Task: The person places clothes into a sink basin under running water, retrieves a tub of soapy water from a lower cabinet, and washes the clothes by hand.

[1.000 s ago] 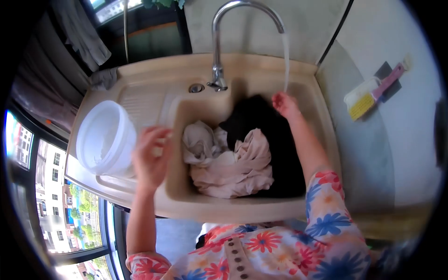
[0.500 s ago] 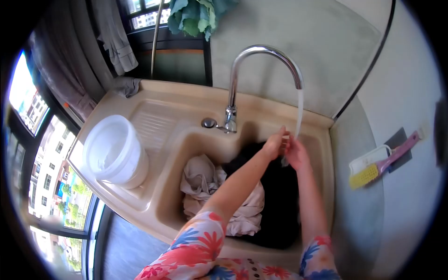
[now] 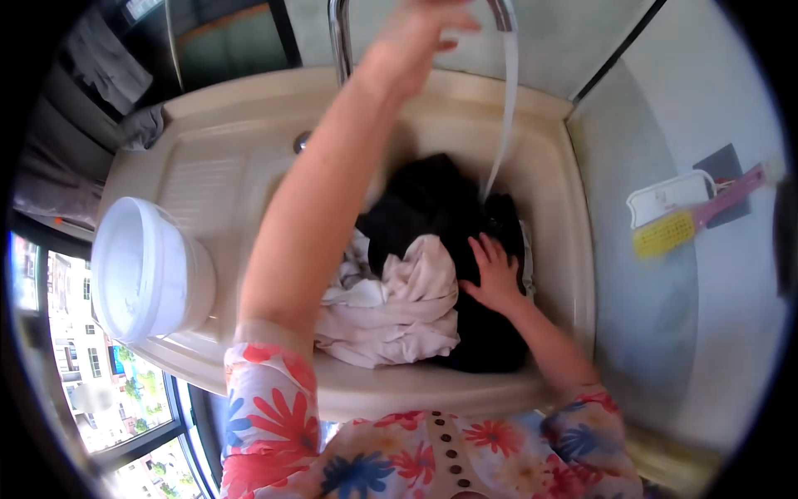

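Rests right hand (image 3: 496,276), fingers spread flat, on black cloth (image 3: 431,198) at center frame, in the sink (image 3: 563,249) beside pale cloth (image 3: 391,323); holds left hand (image 3: 418,40) near the faucet (image 3: 340,37) at upper center, finger closure too blurred to tell. Probably handles soft, heavy and slippery where wet under running water (image 3: 508,108); best gripped by bunched folds.

My left hand (image 3: 413,41) blurs beyond the sink's (image 3: 465,401) far edge; the view's top crops it and the faucet's (image 3: 339,37) arch. Whether they touch, I can't tell. My left forearm (image 3: 320,191) hides the faucet's foot and the basin's left edge.
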`<state>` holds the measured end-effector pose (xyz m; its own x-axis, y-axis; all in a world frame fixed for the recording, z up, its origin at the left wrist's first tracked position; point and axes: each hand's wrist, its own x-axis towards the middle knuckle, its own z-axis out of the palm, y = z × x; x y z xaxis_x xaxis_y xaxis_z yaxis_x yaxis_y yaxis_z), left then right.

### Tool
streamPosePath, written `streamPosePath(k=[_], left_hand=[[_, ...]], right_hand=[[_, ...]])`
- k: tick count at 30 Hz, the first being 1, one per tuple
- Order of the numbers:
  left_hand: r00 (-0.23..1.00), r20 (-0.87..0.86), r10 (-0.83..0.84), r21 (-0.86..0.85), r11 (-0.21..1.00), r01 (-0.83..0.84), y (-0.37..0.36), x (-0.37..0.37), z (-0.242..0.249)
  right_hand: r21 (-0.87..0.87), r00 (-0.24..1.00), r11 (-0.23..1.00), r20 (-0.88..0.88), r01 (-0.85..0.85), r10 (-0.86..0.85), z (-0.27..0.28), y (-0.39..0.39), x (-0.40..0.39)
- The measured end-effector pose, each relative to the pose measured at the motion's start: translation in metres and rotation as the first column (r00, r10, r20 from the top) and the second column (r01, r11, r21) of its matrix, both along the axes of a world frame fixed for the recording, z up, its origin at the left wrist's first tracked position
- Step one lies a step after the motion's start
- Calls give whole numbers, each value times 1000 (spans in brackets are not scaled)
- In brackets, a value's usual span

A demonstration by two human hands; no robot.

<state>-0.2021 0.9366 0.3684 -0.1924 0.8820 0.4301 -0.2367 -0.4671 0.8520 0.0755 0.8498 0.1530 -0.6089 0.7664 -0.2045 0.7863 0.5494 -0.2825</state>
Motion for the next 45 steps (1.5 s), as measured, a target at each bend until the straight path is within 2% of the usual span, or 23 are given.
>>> streamPosePath(k=[1, 3, 5, 8, 15, 21, 24, 28, 29, 30, 31, 32, 33, 34, 36, 38, 40, 41, 44, 45], left_hand=[[994, 107, -33, -56, 998, 39, -7, 3, 25], [969, 233, -88, -111, 987, 116, -14, 1, 42], [950, 268, -158, -123, 973, 197, -11, -2, 41], [941, 265, -211, -137, 958, 253, -19, -8, 40], [976, 208, -65, -198, 974, 107, -60, -8, 47], [978, 176, -112, -187, 971, 145, -65, -11, 49], [988, 142, -65, -198, 976, 93, -67, -5, 51], [963, -213, 164, -185, 961, -204, -98, 11, 31], [921, -331, 204, -159, 950, -267, -105, 12, 6], [921, -356, 156, -169, 959, -228, -106, 18, -34], [850, -525, -50, -383, 905, -184, -124, 30, -63], [683, -716, -145, -312, 941, -128, -148, 47, -84], [544, -827, -140, -197, 979, -48, -155, 64, -142], [263, -921, -288, -324, 941, -103, -171, 86, -160], [-16, -999, -35, -32, 986, -163, -213, 110, -224], [-12, -977, -213, -198, 923, -331, -223, 119, -229], [94, -922, -375, -385, 871, -306, -214, 112, -217], [166, -910, -380, -412, 872, -264, -212, 103, -211], [424, -886, -187, -302, 927, -222, -205, 65, -163], [544, -818, -186, -349, 913, -213, -206, 53, -143]], right_hand=[[54, 999, 998, 46, -20, 17, -13, -5, 0], [115, 996, 993, 92, -31, 20, -29, -10, -4], [133, 994, 991, 107, -18, 3, -40, -8, -8], [155, 994, 988, 111, 1, -18, -50, -6, -9], [140, 995, 990, 96, 25, -39, -55, -7, -8], [162, 994, 986, 104, 29, -46, -55, -9, -9], [168, 994, 985, 89, 42, -58, -57, -11, -10], [178, 995, 983, 80, 40, -55, -59, -12, -7], [186, 996, 982, 72, 35, -49, -60, -11, -8], [193, 996, 980, 77, 35, -51, -63, -10, -7], [201, 995, 979, 84, 34, -52, -68, -9, -6], [208, 994, 978, 93, 30, -50, -70, -9, -6], [197, 994, 980, 96, 31, -51, -61, -12, -8], [187, 994, 982, 91, 39, -57, -60, -12, -10], [165, 994, 985, 85, 52, -67, -59, -11, -11], [156, 993, 986, 94, 55, -70, -59, -12, -12], [155, 994, 987, 86, 52, -65, -58, -10, -10], [161, 995, 986, 80, 48, -61, -58, -10, -10], [170, 996, 985, 71, 40, -53, -61, -9, -8], [171, 996, 985, 71, 39, -52, -62, -10, -7]])
